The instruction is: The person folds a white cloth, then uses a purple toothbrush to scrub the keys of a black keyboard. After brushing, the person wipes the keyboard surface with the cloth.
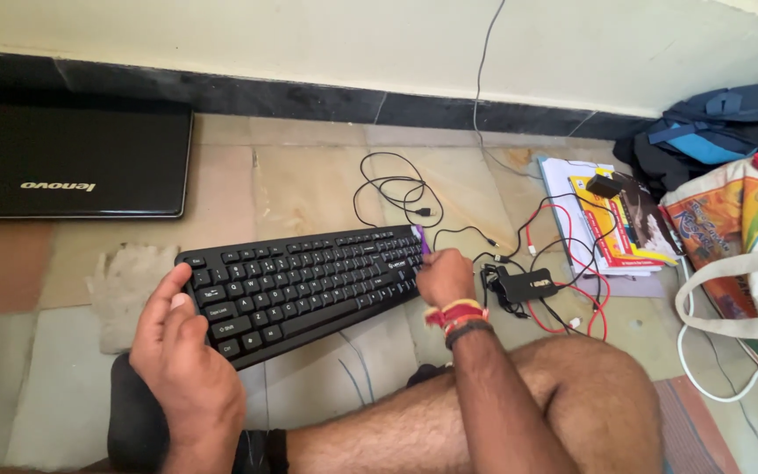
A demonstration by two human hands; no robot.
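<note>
At the far left, a closed black laptop (72, 158) is seen lying on the tiled floor (309, 175), close against the dark skirting of the wall. Just below and to its right, a pale crumpled cloth (125, 285) is spread flat on the floor, partly tucked under the left end of a black keyboard (309, 285). The keyboard is laid on the floor at a slant, its right end farther from the person than its left. Its left end is grasped by the left hand (182, 351), the thumb laid over the upper left corner and the fingers curled around the near edge. The right end of the keyboard is met by the right hand (445, 276), which is clenched around a small purple tool (420, 239) pressed against the keys at the right edge; red and yellow bands are worn at that wrist. A bent bare knee is seen beneath the right forearm. A thin black cable (392, 189) is looped on the floor behind the keyboard. Just right of the right hand, a small black box (524, 285) is set among tangled red and black wires. Farther right, books (625, 224) are stacked, and a printed cloth bag (739, 254) is placed at the far right, with a dark blue backpack (721, 123) behind it.
</note>
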